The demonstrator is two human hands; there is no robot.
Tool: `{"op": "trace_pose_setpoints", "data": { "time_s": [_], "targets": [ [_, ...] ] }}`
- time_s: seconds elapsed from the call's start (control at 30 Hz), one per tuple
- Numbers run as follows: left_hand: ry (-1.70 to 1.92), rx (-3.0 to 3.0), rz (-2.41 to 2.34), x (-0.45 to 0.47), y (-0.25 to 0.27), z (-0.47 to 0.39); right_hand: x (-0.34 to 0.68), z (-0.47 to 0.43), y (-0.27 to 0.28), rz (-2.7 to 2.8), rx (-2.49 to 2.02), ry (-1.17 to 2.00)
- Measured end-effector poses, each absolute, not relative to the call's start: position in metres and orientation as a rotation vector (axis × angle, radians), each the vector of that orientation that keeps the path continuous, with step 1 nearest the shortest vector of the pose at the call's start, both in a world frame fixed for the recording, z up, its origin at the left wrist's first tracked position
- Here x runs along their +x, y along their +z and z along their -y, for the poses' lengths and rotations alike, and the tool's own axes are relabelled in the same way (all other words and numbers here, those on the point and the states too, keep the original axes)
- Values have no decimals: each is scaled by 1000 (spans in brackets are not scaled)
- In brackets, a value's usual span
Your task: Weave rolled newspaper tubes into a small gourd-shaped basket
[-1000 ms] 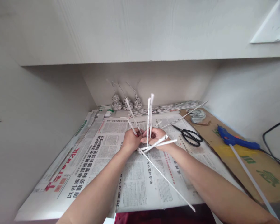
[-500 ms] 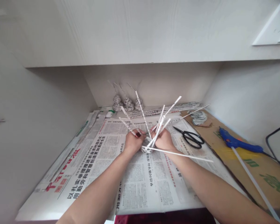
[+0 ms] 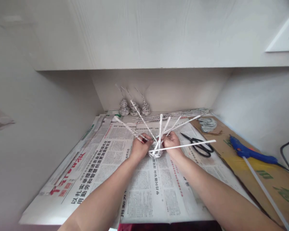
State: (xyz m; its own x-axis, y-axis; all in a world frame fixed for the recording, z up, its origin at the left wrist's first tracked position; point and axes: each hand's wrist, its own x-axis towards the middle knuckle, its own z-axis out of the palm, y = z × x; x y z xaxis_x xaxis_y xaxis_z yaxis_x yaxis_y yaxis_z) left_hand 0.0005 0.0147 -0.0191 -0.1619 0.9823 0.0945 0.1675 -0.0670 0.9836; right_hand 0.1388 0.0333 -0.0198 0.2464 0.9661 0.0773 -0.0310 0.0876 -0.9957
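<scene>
A small woven piece of rolled newspaper [image 3: 155, 154] sits between my hands, with several white paper sticks fanning up and outward from it. My left hand [image 3: 140, 148] is closed at its left side, fingers pinching the rim and the base of sticks there. On the other side, my right hand [image 3: 173, 146] has its fingers closed around paper sticks near the weave. One long paper stick [image 3: 195, 144] crosses in front of my right hand and points right. The fingertips are partly hidden behind the sticks.
Black scissors [image 3: 200, 146] lie on the newspaper [image 3: 144, 199] to the right. A blue glue gun [image 3: 251, 152] rests on cardboard [image 3: 262, 186]. Several gourd-shaped woven pieces [image 3: 145, 108] stand at the back, beside a bundle of paper sticks [image 3: 175, 114]. A cabinet panel [image 3: 144, 35] overhangs.
The paper sticks have shifted: the long front one has swung upward at its right end, and others lean differently. My right hand has moved slightly right. The view has shifted a little.
</scene>
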Motion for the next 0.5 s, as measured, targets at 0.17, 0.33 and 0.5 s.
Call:
{"op": "trace_pose_setpoints", "data": {
  "time_s": [0.17, 0.33, 0.5],
  "targets": [
    [1313, 1473, -1496, 2, -12, -11, 134, -29, -13, 949, -1160, 1150],
    [1281, 1602, -1575, -1, -12, -11, 136, -27, -9, 910, -1183, 1201],
    [1239, 1785, -1690, -5, -14, -11, 137, -27, -7, 952, -1249, 1189]
  ]
}}
